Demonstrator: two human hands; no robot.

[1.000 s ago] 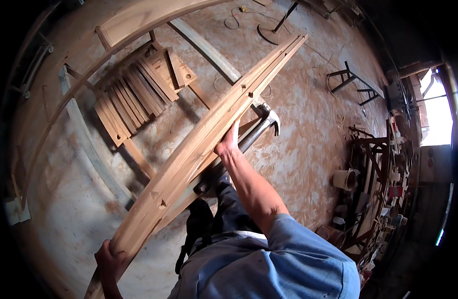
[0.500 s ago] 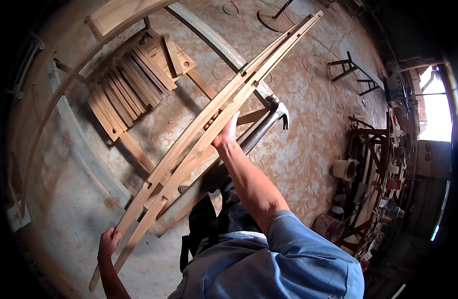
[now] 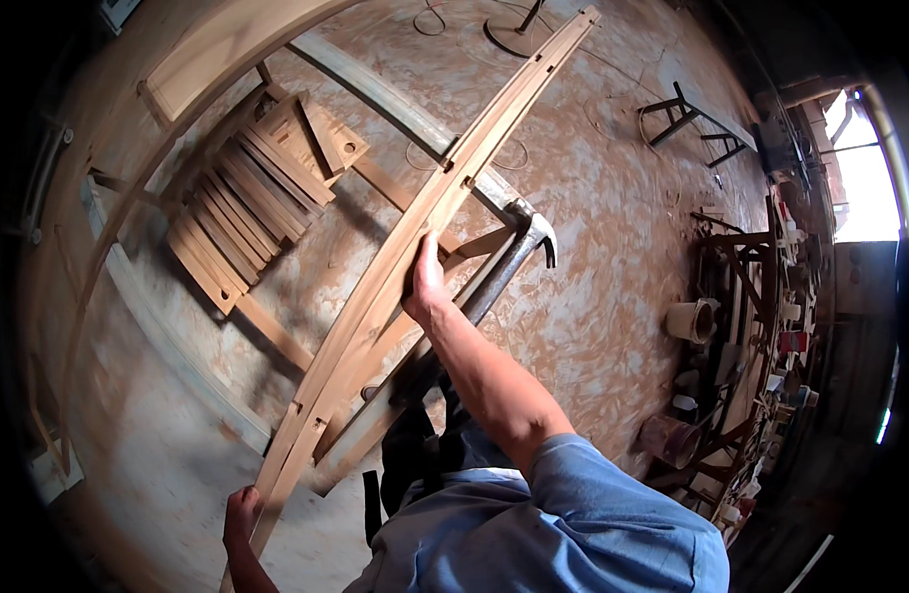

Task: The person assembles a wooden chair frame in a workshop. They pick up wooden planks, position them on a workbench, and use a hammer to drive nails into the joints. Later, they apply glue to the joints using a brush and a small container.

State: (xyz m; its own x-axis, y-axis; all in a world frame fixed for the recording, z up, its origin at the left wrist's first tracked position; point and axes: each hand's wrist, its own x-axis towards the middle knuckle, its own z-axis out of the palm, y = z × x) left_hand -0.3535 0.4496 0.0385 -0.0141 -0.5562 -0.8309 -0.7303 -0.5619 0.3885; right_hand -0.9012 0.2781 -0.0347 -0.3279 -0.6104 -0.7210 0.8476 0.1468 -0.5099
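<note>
Two long, narrow wooden rails with small notches run diagonally across the middle, from lower left to upper right. The left rail [image 3: 370, 285] lies side by side against the right rail [image 3: 352, 371]. My right hand [image 3: 427, 287] grips the pair near mid-length, its thumb along the near edge and its other fingers hidden by the wood. At the lower end, my left hand [image 3: 242, 514] is closed round the rails' left edge, its fingertips partly hidden. Just right of my right hand is a claw hammer [image 3: 545, 237] with a dark handle, beside the wooden support frame.
Left of the rails, a stack of wooden slats [image 3: 242, 208] rests on crossbars. A large curved wooden piece [image 3: 212, 59] stands at upper left. A pale beam [image 3: 375, 94] passes beneath the rails. Shelving with clutter and a bucket [image 3: 690, 321] line the right side.
The two rails, apart with a gap between them before, now lie together. My left hand has moved down and slightly right. The whole view has shifted a little.
</note>
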